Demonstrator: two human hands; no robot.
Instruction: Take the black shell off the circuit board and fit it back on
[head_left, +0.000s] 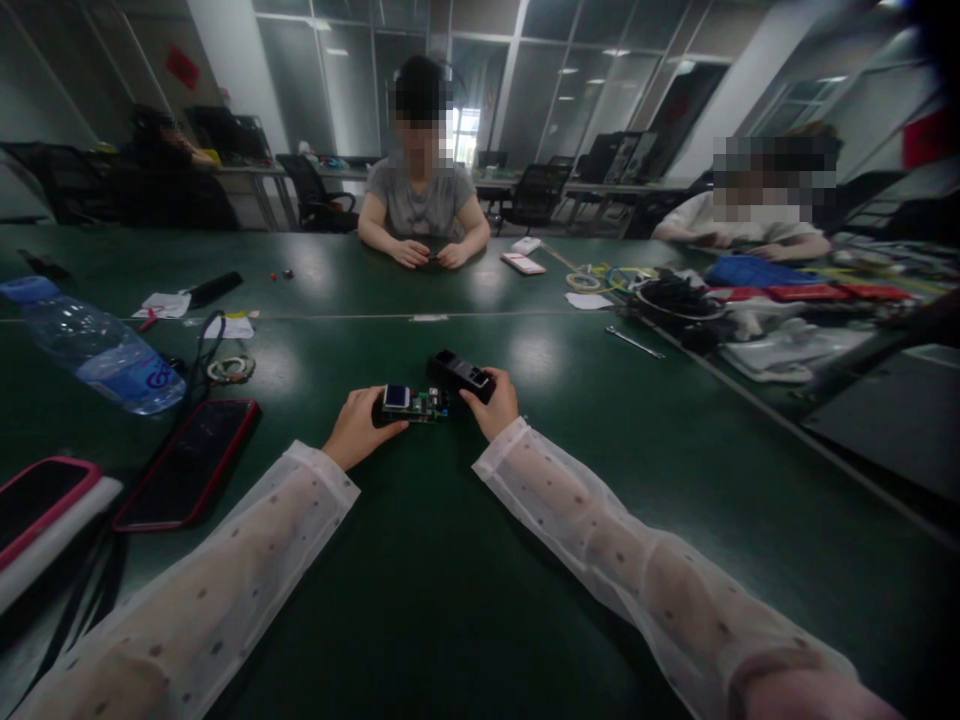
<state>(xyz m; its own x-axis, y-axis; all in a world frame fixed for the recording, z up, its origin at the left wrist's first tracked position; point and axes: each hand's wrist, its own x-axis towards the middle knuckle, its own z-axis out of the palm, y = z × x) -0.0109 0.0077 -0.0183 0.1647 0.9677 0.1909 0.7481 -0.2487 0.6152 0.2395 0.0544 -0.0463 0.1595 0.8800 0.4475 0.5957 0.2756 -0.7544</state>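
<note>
My left hand point(358, 425) grips a small green circuit board point(421, 405) by its left end, between thumb and fingers. A square display point(396, 397) sits on that end of the board, and a tiny blue spot shows at its right end. In my right hand point(495, 403) is a black plastic housing point(460, 372), long and narrow with rectangular cutouts, tilted down to the right. The housing lies just above and to the right of the board, close to it; whether they touch I cannot tell. Both hands are low over the green tabletop point(420, 560).
Left of me are a water bottle point(105, 345), a red-edged phone point(191, 465), another pink-edged phone point(45, 500) and a cable coil point(230, 369). Rightward lie a wrench point(634, 342), tangled cables point(682, 300) and a dark box point(900, 420). A person point(424, 200) sits opposite, another point(757, 215) at right.
</note>
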